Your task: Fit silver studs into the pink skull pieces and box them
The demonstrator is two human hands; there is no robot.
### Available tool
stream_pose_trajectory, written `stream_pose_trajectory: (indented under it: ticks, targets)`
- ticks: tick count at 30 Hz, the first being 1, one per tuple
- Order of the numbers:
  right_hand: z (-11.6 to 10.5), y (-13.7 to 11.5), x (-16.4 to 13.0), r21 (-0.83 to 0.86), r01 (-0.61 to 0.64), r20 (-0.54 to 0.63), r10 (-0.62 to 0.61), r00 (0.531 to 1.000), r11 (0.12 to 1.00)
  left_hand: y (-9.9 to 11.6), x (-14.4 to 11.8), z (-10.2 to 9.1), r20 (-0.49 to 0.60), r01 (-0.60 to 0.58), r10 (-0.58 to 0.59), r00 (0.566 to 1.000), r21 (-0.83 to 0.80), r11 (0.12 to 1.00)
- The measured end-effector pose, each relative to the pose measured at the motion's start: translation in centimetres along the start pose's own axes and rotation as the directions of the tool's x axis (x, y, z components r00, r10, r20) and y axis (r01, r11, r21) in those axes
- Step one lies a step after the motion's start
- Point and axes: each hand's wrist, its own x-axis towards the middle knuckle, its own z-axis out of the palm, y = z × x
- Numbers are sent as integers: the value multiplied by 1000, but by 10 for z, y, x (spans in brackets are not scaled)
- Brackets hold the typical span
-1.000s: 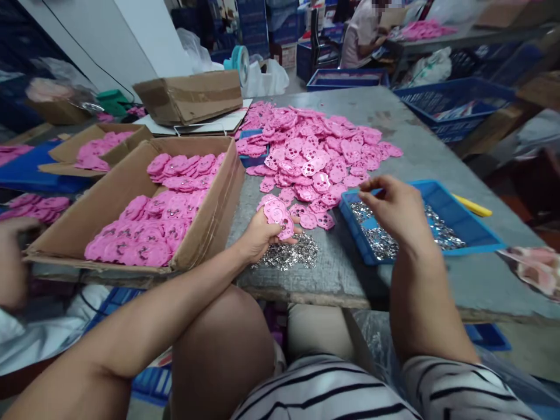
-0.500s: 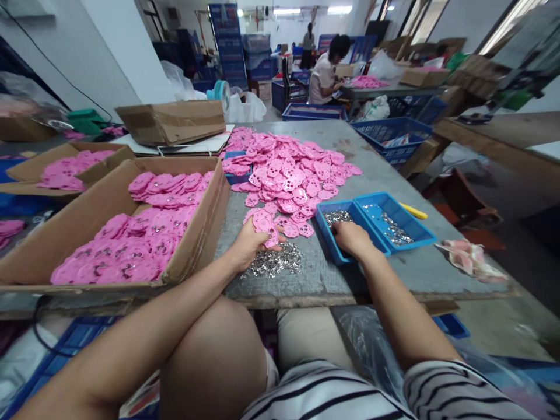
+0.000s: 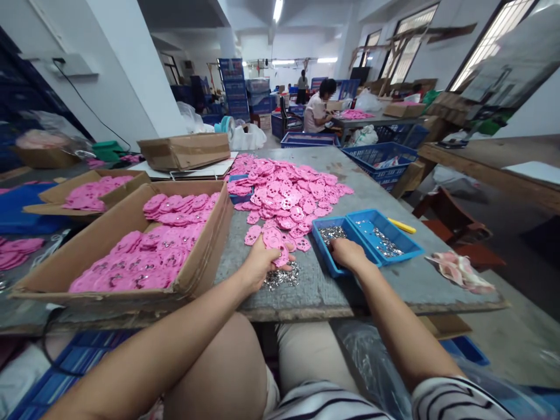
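Observation:
A flat pink plastic piece (image 3: 276, 244) with small holes is gripped in my left hand (image 3: 261, 261), thumb on top. Below that hand, a pile of small shiny metal parts (image 3: 282, 276) lies on the table. My right hand (image 3: 347, 254) reaches into the left blue tray (image 3: 335, 269), its fingertips down among small metal parts (image 3: 332, 233); what they pinch is hidden. Beyond my hands spreads a large heap of the same pink pieces (image 3: 289, 186). On my left, a cardboard box (image 3: 196, 256) holds stacked pink pieces (image 3: 149, 256) with metal parts on them.
Right of the first tray sits a second blue tray (image 3: 402, 251) with scattered metal parts, a yellow-handled tool (image 3: 401, 226) behind it. A crumpled cloth (image 3: 461, 271) lies near the table's right corner. Farther off, a person (image 3: 318, 114) sits at another table.
The view has tilted up, so the table sits lower in the picture. My left hand still holds the pink piece, and my right hand stays in the left blue tray.

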Motion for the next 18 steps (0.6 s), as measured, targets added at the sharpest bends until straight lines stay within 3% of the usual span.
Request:
stream_pose_trajectory:
  ticks: [6,12,18]
  targets:
    - [-1,1,-2,-6,-16,-44,15,999,1000,4,-23,21,24,96,-94,995,-80,992]
    - [-2,8,2,-23,0,-83,-2,997,1000,3,-27,20,-44,87,-93,995,-126,988]
    - [-1,7,3,-50,64,-26,-65,998,997,2,-21,20,-62,69,-77,995,-124,990]
